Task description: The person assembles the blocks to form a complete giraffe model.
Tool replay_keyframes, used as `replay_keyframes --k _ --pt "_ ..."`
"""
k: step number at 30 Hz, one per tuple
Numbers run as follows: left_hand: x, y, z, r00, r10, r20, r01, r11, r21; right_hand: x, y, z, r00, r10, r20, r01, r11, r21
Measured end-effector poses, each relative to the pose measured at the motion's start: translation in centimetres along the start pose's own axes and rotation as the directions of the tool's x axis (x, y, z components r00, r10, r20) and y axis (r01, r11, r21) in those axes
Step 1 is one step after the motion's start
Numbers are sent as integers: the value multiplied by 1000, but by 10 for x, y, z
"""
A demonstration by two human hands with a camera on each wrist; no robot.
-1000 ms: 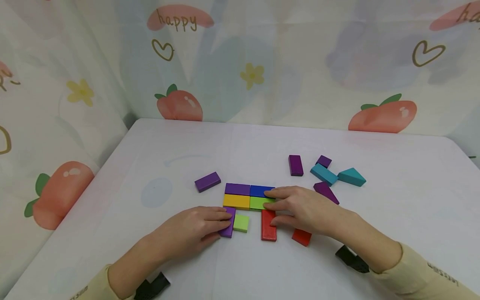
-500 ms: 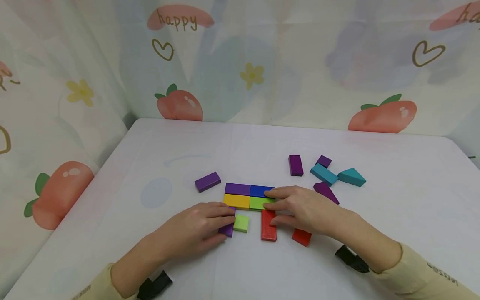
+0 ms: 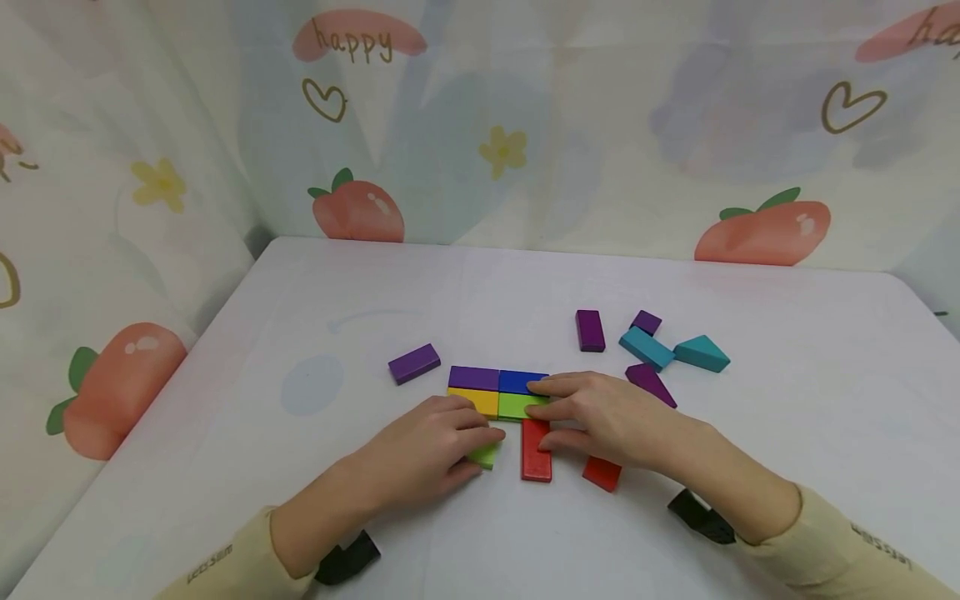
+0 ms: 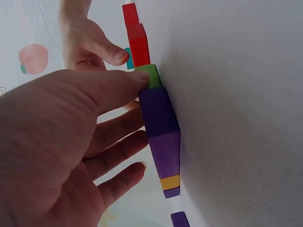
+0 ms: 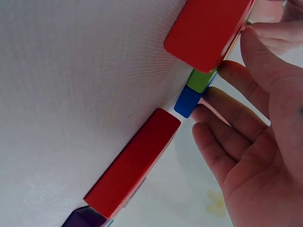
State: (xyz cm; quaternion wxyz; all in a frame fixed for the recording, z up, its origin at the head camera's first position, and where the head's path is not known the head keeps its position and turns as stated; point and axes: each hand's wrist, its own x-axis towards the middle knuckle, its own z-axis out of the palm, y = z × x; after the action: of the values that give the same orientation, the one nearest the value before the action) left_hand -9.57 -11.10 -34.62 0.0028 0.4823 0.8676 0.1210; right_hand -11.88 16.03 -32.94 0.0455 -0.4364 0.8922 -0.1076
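My left hand (image 3: 427, 450) reaches over a small light green block (image 3: 483, 457), thumb touching its edge in the left wrist view. Under that hand lies a purple block (image 4: 163, 142), hidden in the head view. My right hand (image 3: 618, 421) rests its fingertips along the right side of a flat group: a blue block (image 3: 516, 382), a longer light green block (image 3: 513, 407) and a red block (image 3: 536, 458). The group's left half has a purple block (image 3: 474, 378) above a yellow block (image 3: 486, 403), partly covered by the left fingers.
Another red block (image 3: 602, 473) lies below the right hand. Beyond that hand are turquoise blocks (image 3: 647, 348) and several loose purple blocks (image 3: 590, 331). One more purple block (image 3: 414, 363) sits at the left. A patterned cloth (image 3: 570, 125) hangs behind the white table (image 3: 337, 283).
My left hand has shifted right, from the purple block at the lower left to over the small light green block. The right hand and the blocks look unmoved.
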Motion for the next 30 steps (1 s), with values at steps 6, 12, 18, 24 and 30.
replay_keyframes --k 6,12,18,24,30 --pt "-9 7 0 995 68 -70 -71 997 -39 -1 -1 0 1000 7 9 -7 1000 7" --pt "-38 13 -3 991 75 -109 -80 996 -35 -3 0 -1 1000 7 13 -7 1000 11" --pt "-56 11 -3 997 38 -74 -41 998 -42 -5 2 -2 1000 -1 -3 1 1000 6" --pt "-58 9 -4 999 23 -39 -25 999 -41 -4 1 -1 1000 1 2 -1 1000 21" --pt "-68 3 -6 989 77 -123 -77 997 6 -1 0 -2 1000 -3 5 3 1000 18"
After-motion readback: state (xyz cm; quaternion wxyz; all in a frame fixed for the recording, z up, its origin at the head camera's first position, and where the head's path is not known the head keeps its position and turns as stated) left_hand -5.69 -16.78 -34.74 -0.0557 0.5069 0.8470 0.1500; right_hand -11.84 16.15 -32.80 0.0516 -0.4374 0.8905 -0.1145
